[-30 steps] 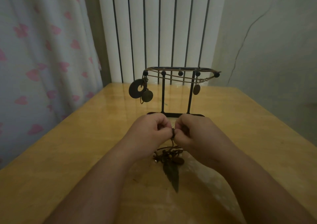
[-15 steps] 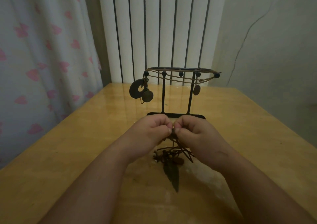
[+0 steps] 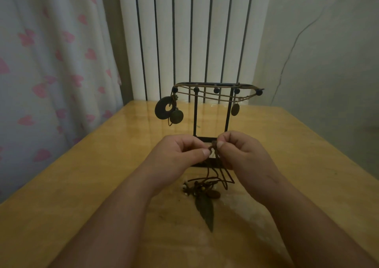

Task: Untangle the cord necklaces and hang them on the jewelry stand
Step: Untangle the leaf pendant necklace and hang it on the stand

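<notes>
**Head view.** We see both forearms extending from the near edge of the tabletop (image 3: 86,185). The hands meet above its middle, over the base of the stand (image 3: 195,120) and in front of its posts.

The left hand (image 3: 180,155) has its fingers curled and pinches a dark cord (image 3: 211,149) at a knot, thumb against forefinger. The right hand (image 3: 244,155) pinches the same knot from the other side between thumb and forefinger, with its other fingers curled under. The two thumb tips lie just apart, with the knot between them.

From the knot several strands of the cord drop to the tabletop. The rest lies there in a tangle between the wrists. A dark leaf (image 3: 205,210) pendant lies flat at the tangle's near side, its tip toward the near edge. A brown bead (image 3: 215,195) lies just beside its upper end, and small pale beads show at the tangle's left.

The stand is upright, its base partly hidden by the hands. Two thin posts carry a top bar with round-tipped pegs, and lighter cords (image 3: 205,96) are draped along that bar. From its left end hang a ring (image 3: 162,110) and a disc (image 3: 176,116), overlapping. Near its right end hangs an oval (image 3: 235,109).

Beyond the far edge we see a white radiator (image 3: 184,31). At the left is a curtain (image 3: 41,62) printed with pink hearts, and at the right a plain wall (image 3: 328,72) with a thin dark line running up it.
</notes>
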A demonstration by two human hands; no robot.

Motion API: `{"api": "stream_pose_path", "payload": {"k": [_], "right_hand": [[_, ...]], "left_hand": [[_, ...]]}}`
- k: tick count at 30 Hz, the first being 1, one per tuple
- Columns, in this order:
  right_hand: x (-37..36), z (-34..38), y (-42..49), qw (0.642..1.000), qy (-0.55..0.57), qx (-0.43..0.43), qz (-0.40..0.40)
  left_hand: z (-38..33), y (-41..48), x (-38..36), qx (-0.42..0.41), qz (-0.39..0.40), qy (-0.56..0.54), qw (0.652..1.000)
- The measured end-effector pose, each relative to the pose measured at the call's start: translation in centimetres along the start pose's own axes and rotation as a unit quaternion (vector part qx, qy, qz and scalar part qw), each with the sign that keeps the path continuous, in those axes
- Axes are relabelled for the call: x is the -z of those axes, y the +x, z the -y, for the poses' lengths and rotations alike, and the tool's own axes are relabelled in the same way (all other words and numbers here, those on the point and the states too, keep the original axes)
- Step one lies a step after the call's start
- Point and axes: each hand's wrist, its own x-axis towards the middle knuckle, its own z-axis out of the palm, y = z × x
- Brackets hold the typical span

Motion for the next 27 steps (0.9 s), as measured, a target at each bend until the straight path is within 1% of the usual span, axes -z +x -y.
{"api": "stream_pose_path", "payload": {"k": [3, 5, 7, 8, 10, 12, 15, 20, 23, 25, 27], "right_hand": [[-0.06, 0.04, 0.06, 1.000, 0.006, 0.003, -0.023], [-0.04, -0.02, 0.06, 0.999, 0.014, 0.012, -0.049], [0.04, -0.05, -0.04, 0.998, 0.016, 0.031, -0.058], [0.00, -0.04, -0.09, 0.997, -0.003, 0.047, -0.058], [-0.23, 0.00, -0.23, 0.992, -0.077, 0.078, -0.060], [-0.46, -0.03, -0.22, 0.982, -0.150, 0.090, -0.066], [-0.59, -0.05, -0.18, 0.978, -0.181, 0.081, -0.066], [-0.45, 0.36, -0.22, 0.993, -0.114, 0.037, -0.025], [-0.22, 0.52, -0.25, 0.999, -0.043, 0.012, -0.009], [-0.13, 0.67, -0.30, 1.000, -0.009, 0.006, -0.004], [-0.08, 0.82, -0.39, 1.000, -0.010, 0.016, -0.002]], "left_hand": [[0.09, 0.11, -0.17, -0.001, -0.007, 0.006, 1.000], [0.14, 0.20, -0.22, -0.001, -0.023, 0.010, 1.000], [0.21, 0.25, -0.16, -0.005, -0.035, 0.009, 0.999], [0.25, 0.28, -0.09, -0.006, -0.036, 0.009, 0.999], [0.27, 0.26, -0.01, -0.008, -0.028, 0.010, 1.000], [0.27, 0.24, 0.01, -0.008, -0.022, 0.012, 1.000], [0.14, 0.17, -0.08, -0.005, -0.015, 0.014, 1.000], [-0.16, 0.04, -0.04, 0.000, -0.024, 0.009, 1.000], [-0.22, 0.03, 0.13, -0.014, -0.030, -0.010, 0.999], [-0.21, -0.01, 0.11, -0.026, -0.037, -0.023, 0.999], [-0.21, -0.02, 0.08, -0.042, -0.052, -0.042, 0.997]]}}
